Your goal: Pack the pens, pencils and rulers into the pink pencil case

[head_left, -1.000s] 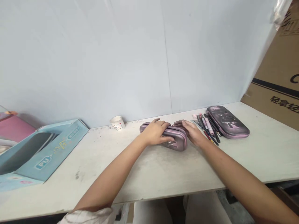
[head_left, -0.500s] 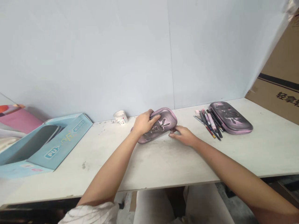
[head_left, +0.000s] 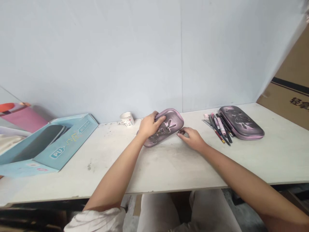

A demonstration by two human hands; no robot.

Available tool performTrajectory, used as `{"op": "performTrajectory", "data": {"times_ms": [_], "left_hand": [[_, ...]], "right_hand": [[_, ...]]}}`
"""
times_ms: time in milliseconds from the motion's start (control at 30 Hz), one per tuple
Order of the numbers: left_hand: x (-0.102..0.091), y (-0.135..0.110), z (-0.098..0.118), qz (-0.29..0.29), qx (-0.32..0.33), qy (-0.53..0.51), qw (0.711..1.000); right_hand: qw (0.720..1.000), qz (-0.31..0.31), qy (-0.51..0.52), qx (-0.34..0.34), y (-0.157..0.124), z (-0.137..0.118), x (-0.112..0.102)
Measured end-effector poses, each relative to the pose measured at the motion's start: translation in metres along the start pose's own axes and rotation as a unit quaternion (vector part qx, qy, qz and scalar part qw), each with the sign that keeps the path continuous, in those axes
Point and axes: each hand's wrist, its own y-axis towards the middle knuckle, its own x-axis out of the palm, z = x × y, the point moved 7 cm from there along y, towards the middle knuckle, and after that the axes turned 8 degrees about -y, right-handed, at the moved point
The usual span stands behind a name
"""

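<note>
A dark purple pencil case (head_left: 172,124) with pink edging and a raised, shiny figure on its lid is tilted at the middle of the table. My left hand (head_left: 150,125) is closed around its left part, thumb across the lid and fingers behind. At the case's lower right corner, by the zip edge, the fingertips of my right hand (head_left: 191,138) are pinched together. What lies between them is too small to make out. A second, similar pencil case (head_left: 242,124) lies flat to the right, with several pens (head_left: 220,125) in a loose pile beside it.
A small white paper cup (head_left: 127,119) stands near the wall, with dark specks around it. On the left an open light-blue box (head_left: 72,141) holds a dark case, near a pink item (head_left: 26,119). A brown carton (head_left: 287,83) rises at the far right.
The view has shifted slightly, so the table's things appear a little further right. My right fingertips have moved slightly up and right along the case's corner. My left hand keeps its grip.
</note>
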Motion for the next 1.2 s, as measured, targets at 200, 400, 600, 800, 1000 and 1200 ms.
{"op": "performTrajectory", "data": {"times_ms": [200, 400, 600, 800, 1000, 1200], "left_hand": [[0.000, 0.002, -0.002, 0.004, -0.010, 0.005, 1.000], [0.003, 0.002, 0.001, -0.005, -0.009, 0.017, 1.000], [0.013, -0.002, 0.017, -0.032, 0.028, 0.053, 0.998], [0.030, -0.010, 0.043, -0.069, 0.094, 0.091, 0.989], [0.041, -0.022, 0.059, -0.060, 0.149, 0.121, 0.980], [0.047, -0.031, 0.067, -0.019, 0.157, 0.120, 0.980]], "right_hand": [[0.995, 0.065, -0.061, -0.032, -0.001, -0.002, -0.009], [0.968, 0.121, -0.214, -0.053, -0.005, -0.012, -0.027], [0.927, 0.126, -0.335, -0.108, -0.009, -0.009, -0.052], [0.917, 0.112, -0.351, -0.152, 0.002, -0.014, -0.084], [0.897, 0.016, -0.336, -0.286, 0.026, -0.055, -0.089], [0.896, -0.091, -0.257, -0.351, 0.032, -0.096, -0.068]]}}
